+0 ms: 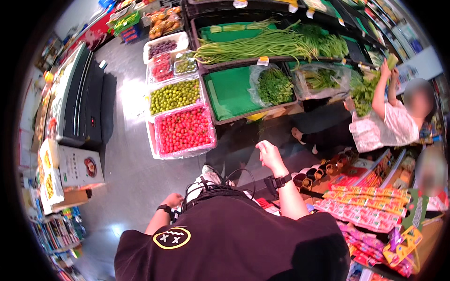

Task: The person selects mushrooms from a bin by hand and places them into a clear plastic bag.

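My right hand [270,154] is raised in front of me, its fingers curled. A faint thin strand shows near its fingertips, and whether I hold it is unclear. Beyond this hand stands a black crate with a green liner [226,93], with a bagged bunch of leafy greens [276,86] at its right end. Low at my left side is my left hand [173,200], partly hidden at my waist, so its grip does not show. A plastic-lined box of small red tomatoes [184,130] lies ahead, beside a box of green round fruit [175,96].
Long beans [253,45] fill a higher crate. A person [390,123] at the right lifts leafy stalks [365,87]. Packaged snacks [365,207] and bottles [313,172] crowd my right. A black chest freezer [82,102] and a carton [81,165] stand left, across the grey floor [130,168].
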`<state>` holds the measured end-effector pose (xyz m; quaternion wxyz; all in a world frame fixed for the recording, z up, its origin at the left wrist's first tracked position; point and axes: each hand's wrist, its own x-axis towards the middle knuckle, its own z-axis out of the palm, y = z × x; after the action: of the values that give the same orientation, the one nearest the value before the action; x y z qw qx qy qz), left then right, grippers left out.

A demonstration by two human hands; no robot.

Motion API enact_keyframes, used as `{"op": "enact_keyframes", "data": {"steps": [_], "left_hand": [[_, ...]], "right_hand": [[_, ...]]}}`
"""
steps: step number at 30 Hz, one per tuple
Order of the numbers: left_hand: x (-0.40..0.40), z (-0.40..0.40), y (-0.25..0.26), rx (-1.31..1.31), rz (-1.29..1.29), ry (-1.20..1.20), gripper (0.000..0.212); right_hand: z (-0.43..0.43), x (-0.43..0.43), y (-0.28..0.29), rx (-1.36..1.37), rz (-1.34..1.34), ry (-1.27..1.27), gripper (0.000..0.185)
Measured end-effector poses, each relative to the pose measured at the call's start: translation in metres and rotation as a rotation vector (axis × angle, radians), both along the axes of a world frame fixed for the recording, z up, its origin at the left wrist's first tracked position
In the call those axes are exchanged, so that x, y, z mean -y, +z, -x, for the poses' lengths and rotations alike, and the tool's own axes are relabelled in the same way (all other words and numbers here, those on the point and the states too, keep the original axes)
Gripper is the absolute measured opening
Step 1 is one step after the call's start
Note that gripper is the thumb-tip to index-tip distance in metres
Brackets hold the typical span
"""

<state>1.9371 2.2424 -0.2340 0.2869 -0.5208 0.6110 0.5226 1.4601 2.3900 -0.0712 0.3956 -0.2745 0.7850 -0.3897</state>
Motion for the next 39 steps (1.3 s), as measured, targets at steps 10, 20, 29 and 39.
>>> {"op": "enact_keyframes", "data": {"steps": [10,20,29,39], "left_hand": [[0.091,0.051,0.002,-0.021,0.084,0.148,0.033],[0.126,0.065,-0.063,-0.121,-0.017,0.266,0.028],[0.089,0.088,-0.027,0.091,-0.233,0.466,0.04],[0.1,0.27,0.113,-0.111,-0.055,0.631,0.037]], "right_hand": [[0.036,-0.001,-0.002,-0.353,-0.058,-0.024,0.047],[0.123,0.065,0.04,-0.543,0.107,0.0,0.013],[0.33,0.179,0.035,-0.695,0.012,-0.253,0.028],[0.481,0.262,-0.035,-0.747,0.113,-0.351,0.046]]}}
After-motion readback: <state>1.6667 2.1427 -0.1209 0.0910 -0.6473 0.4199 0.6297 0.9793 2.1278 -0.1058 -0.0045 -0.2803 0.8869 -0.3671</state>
